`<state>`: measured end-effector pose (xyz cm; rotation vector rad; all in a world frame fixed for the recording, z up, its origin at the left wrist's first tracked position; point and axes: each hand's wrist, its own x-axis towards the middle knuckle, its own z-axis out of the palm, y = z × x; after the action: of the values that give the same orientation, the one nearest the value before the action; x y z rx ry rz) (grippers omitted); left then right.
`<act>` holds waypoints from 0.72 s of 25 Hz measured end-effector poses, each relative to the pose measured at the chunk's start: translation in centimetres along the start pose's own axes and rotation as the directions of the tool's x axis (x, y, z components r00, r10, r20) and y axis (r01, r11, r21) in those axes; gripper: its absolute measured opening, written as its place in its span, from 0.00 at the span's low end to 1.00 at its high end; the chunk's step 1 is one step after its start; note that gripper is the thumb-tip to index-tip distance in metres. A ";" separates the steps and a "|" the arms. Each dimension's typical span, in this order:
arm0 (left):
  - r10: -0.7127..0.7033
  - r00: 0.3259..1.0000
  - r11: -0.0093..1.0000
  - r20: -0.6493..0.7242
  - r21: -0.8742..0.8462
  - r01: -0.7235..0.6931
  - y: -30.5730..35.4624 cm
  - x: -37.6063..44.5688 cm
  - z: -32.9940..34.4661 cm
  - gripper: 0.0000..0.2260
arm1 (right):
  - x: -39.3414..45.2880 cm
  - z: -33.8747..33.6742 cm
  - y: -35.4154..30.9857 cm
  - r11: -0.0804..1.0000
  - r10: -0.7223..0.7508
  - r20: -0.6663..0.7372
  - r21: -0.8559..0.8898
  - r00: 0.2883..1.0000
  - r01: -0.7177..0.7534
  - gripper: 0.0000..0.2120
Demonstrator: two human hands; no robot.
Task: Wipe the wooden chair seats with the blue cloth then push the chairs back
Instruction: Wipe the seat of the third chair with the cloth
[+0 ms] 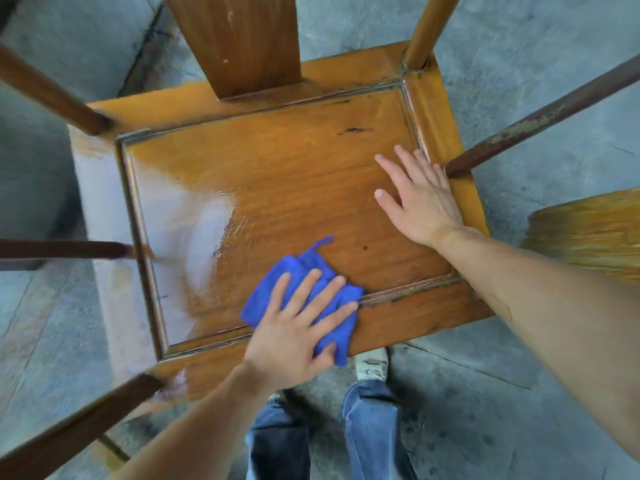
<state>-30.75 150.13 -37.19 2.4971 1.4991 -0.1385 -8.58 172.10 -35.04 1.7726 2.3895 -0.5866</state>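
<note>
I look straight down on a wooden chair seat (277,181), orange-brown with a raised frame around a sunken panel. A crumpled blue cloth (311,271) lies at the seat's near edge. My left hand (294,327) presses flat on the cloth with fingers spread. Resting palm-down on the bare wood at the seat's right side is my right hand (415,199), holding nothing. The left part of the seat shines with glare.
The chair's back splat (239,39) rises at the top, with round posts and armrest rails (540,116) on both sides. A second wooden seat's edge (588,233) shows at the right. Grey concrete floor (519,393) surrounds the chair; my jeans and shoe (372,367) are below.
</note>
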 end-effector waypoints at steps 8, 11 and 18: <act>-0.958 0.253 0.204 0.135 -0.300 0.932 3.1 -7.6 2.0 0.31 | 5.5 -3.1 -0.1 0.986 -0.147 0.077 -0.070 0.986 0.152 0.22; -0.770 0.633 0.600 0.086 -0.241 0.763 8.1 -3.4 1.6 0.32 | 7.3 -5.0 0.8 0.979 -0.189 0.045 -0.064 0.981 0.191 0.18; 0.149 0.987 0.984 -0.062 -0.088 -0.154 11.1 14.6 -0.4 0.30 | 8.9 -5.2 1.1 0.988 -0.120 -0.085 0.092 0.989 0.127 0.19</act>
<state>-14.11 157.71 -38.11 2.5471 1.2966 0.0255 -9.63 182.27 -33.27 1.7246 2.5817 -0.6700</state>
